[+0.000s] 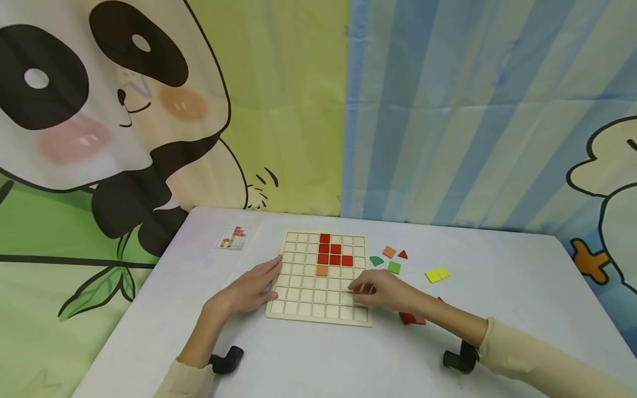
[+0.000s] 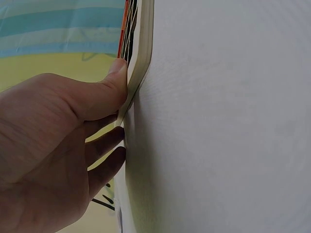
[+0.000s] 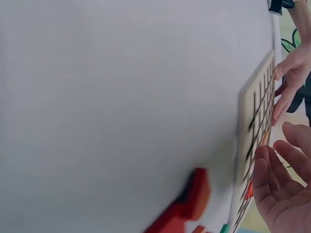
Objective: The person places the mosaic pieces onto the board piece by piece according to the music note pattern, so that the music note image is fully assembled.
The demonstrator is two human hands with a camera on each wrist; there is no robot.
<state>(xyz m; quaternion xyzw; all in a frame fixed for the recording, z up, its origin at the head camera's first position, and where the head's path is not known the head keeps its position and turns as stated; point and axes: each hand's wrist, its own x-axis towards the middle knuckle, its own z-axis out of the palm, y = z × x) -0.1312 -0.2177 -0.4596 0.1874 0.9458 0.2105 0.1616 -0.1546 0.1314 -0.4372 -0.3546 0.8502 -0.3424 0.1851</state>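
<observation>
A pale wooden grid board [image 1: 298,298] lies on the table, with several red square tiles [image 1: 324,248] and one orange tile [image 1: 322,270] set in its upper cells. My left hand [image 1: 251,287] rests against the board's left edge; in the left wrist view its thumb and fingertips touch the board's rim [image 2: 143,53]. Over the board's right side hovers my right hand [image 1: 385,290], fingers loosely bent, thumb apart from them. No tile shows between the fingers in the right wrist view, where the hand [image 3: 286,189] is partly cut off.
Right of the board lie an orange piece [image 1: 389,252], a red triangle [image 1: 402,255], green pieces [image 1: 394,267] and yellow tiles [image 1: 437,274]. Red pieces [image 1: 412,318] sit partly under the right forearm. A pattern card [image 1: 233,237] lies at the back left.
</observation>
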